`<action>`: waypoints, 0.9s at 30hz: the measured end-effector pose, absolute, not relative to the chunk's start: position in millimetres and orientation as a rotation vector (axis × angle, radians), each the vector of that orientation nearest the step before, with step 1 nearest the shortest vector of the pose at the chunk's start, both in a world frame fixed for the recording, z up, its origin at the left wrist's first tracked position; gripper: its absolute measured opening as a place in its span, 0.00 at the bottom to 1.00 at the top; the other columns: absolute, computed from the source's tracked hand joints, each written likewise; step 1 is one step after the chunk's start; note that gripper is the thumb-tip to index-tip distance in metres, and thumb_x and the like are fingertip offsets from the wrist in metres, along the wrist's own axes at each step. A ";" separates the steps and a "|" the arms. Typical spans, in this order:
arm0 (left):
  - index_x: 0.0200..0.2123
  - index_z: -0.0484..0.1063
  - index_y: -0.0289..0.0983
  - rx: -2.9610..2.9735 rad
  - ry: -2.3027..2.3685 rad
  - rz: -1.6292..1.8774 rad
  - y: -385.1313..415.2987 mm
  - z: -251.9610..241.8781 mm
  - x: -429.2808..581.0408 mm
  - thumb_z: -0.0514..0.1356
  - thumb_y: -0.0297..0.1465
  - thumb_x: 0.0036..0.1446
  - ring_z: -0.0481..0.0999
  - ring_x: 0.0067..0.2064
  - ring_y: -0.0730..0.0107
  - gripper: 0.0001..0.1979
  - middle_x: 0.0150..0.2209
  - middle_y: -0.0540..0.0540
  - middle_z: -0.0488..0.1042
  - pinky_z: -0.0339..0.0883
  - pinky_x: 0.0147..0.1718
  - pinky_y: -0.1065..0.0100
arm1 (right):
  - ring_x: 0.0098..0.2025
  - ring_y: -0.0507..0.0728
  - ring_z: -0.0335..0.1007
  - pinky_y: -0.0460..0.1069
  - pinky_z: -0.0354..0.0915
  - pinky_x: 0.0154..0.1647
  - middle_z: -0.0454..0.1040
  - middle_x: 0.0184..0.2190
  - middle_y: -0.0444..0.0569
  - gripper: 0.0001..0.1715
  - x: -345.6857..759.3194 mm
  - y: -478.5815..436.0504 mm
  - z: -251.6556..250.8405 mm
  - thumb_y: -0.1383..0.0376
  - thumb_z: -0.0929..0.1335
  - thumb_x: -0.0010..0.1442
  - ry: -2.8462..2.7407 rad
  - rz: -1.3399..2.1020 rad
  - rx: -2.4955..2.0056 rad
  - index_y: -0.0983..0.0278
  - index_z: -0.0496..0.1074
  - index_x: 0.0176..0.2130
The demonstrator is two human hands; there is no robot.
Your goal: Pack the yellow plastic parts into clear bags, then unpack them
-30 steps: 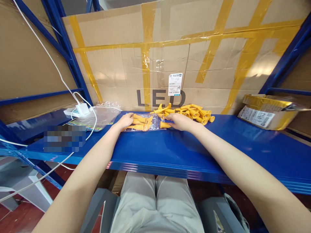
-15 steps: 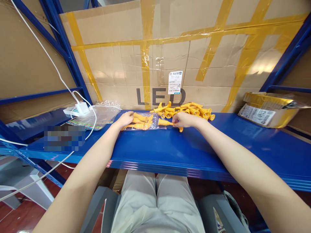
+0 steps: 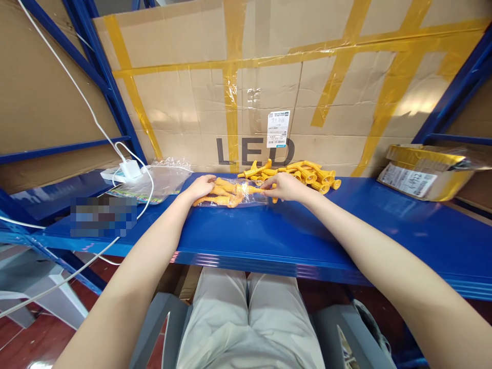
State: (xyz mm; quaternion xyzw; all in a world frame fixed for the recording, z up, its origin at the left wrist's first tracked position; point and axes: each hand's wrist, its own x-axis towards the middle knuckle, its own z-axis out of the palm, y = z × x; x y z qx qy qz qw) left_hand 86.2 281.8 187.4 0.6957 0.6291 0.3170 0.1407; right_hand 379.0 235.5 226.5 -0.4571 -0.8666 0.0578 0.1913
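A clear plastic bag [image 3: 257,201] lies on the blue shelf with several yellow plastic pieces [image 3: 221,200] inside. My left hand [image 3: 203,187] is closed on the bag's left end. At the bag's right end, my right hand [image 3: 283,186] pinches one yellow plastic piece [image 3: 251,189], a slim body whose front part is inside the bag. Its bent tail shows just below my fingers. Behind my right hand rests a loose pile of yellow plastic pieces [image 3: 307,173], some with flared, cup-like ends and curved tails.
A large taped cardboard sheet [image 3: 172,113] marked LED stands behind the shelf [image 3: 246,236]. On the right is an open cardboard box [image 3: 423,177]. To the left lie a flat plastic bag [image 3: 165,179], a white plug [image 3: 129,170] and a loose white cable [image 3: 150,187] trailing over the edge.
My right hand has moved left, pushing the yellow plastic piece further into the clear bag. My left hand stays at the bag's left end.
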 end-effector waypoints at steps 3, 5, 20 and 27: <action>0.56 0.69 0.30 1.931 1.800 0.928 282.0 186.6 88.0 0.54 0.25 0.50 0.72 0.55 0.60 0.27 0.57 0.38 0.70 0.62 0.54 0.67 | 0.17 0.51 0.66 0.48 0.63 0.29 0.75 0.20 0.43 0.11 374.1 235.3 222.1 0.61 0.69 0.55 -2.385 0.274 -1.337 0.61 0.81 0.37; 0.55 0.69 0.30 1.890 1.796 0.934 281.6 186.5 89.3 0.54 0.25 0.50 0.72 0.55 0.59 0.27 0.57 0.38 0.70 0.63 0.54 0.67 | 0.15 0.49 0.64 0.48 0.64 0.29 0.75 0.21 0.43 0.10 370.9 237.7 216.2 0.62 0.70 0.54 -2.335 0.302 -1.308 0.61 0.81 0.37; 0.53 0.71 0.32 1.866 1.791 0.953 278.4 188.5 93.9 0.55 0.29 0.51 0.70 0.57 0.59 0.24 0.57 0.39 0.69 0.62 0.55 0.66 | 0.23 0.48 0.69 0.46 0.70 0.28 0.77 0.35 0.50 0.16 361.0 250.7 190.6 0.65 0.71 0.53 -1.960 0.937 -1.079 0.67 0.75 0.44; 0.52 0.72 0.34 1.952 1.704 0.928 263.4 198.9 99.9 0.52 0.52 0.56 0.69 0.58 0.55 0.31 0.57 0.40 0.70 0.59 0.56 0.64 | 0.30 0.49 0.72 0.45 0.73 0.32 0.74 0.36 0.50 0.19 360.2 252.3 191.3 0.73 0.74 0.48 -1.525 1.222 -1.138 0.67 0.68 0.40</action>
